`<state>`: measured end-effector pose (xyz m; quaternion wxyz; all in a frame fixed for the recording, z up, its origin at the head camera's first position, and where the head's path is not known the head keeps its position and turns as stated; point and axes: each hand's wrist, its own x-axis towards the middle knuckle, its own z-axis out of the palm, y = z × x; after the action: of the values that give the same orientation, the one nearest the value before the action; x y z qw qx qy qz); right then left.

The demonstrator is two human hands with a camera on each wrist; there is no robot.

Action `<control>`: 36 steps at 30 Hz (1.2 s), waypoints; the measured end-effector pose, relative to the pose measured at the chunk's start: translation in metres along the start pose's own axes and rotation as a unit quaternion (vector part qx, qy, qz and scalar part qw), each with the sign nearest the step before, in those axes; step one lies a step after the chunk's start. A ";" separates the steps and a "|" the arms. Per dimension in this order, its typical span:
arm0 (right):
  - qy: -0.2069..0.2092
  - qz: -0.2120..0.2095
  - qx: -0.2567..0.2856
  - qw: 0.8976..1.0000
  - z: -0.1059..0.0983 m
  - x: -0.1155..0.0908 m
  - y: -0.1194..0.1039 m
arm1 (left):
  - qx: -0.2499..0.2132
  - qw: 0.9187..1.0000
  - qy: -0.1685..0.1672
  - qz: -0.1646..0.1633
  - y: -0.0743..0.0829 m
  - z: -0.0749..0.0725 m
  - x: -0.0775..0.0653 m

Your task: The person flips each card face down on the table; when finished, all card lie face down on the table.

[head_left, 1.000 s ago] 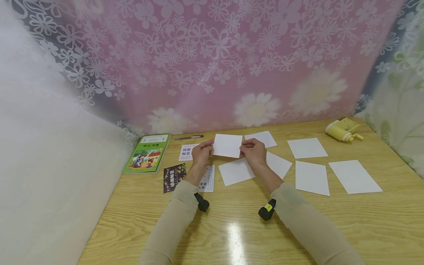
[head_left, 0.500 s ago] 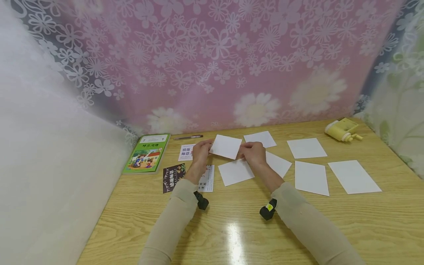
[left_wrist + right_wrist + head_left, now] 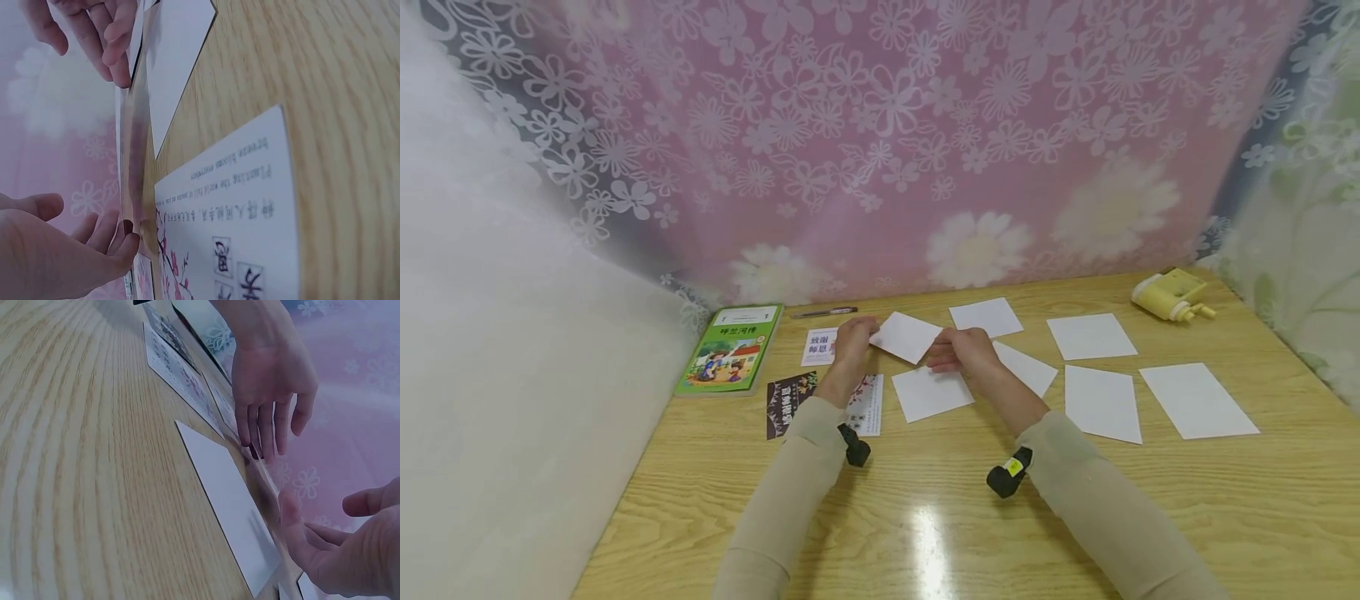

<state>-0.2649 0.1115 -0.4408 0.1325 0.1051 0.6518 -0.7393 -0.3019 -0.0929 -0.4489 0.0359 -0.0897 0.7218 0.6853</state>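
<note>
A plain white card (image 3: 906, 337) lies turned like a diamond between my two hands. My left hand (image 3: 851, 348) is at its left corner, fingers nearly straight; in the right wrist view this hand's thumb (image 3: 302, 414) stands apart from the fingers. My right hand (image 3: 976, 357) is at the card's right corner, its fingers extended; its thumb (image 3: 365, 503) is also apart. In both wrist views the card shows nearly edge-on along the fingertips. Below the right hand lies another white card (image 3: 928, 397). A printed card with pink blossoms (image 3: 244, 187) lies near my left wrist.
More white cards (image 3: 1092, 336) lie across the middle and right of the table (image 3: 925, 525). At left are a dark printed card (image 3: 784, 400), a white printed card (image 3: 817, 348), a green book (image 3: 730, 350) and a pen (image 3: 824, 312). A yellow device (image 3: 1171, 296) stands at back right.
The white card between my hands has turned clockwise and sits slightly lower. My right fingers, earlier pinching its edge, have straightened, and the left fingers have also loosened from the card.
</note>
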 end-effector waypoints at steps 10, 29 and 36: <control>-0.029 0.021 0.034 0.999 -0.002 0.001 0.004 | -0.002 1.000 -0.009 -0.021 -0.002 0.003 0.002; -0.043 -0.004 0.018 0.999 -0.005 -0.009 0.001 | -0.030 0.999 -0.043 -0.013 0.016 -0.039 -0.006; -0.094 -0.027 0.040 0.994 0.002 -0.013 0.008 | 0.001 0.999 -0.046 0.014 0.016 -0.064 -0.020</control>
<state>-0.2500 0.1094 -0.4435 0.1685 0.0228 0.6090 -0.7748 -0.2804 -0.1540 -0.4264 0.0598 -0.0476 0.7215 0.6882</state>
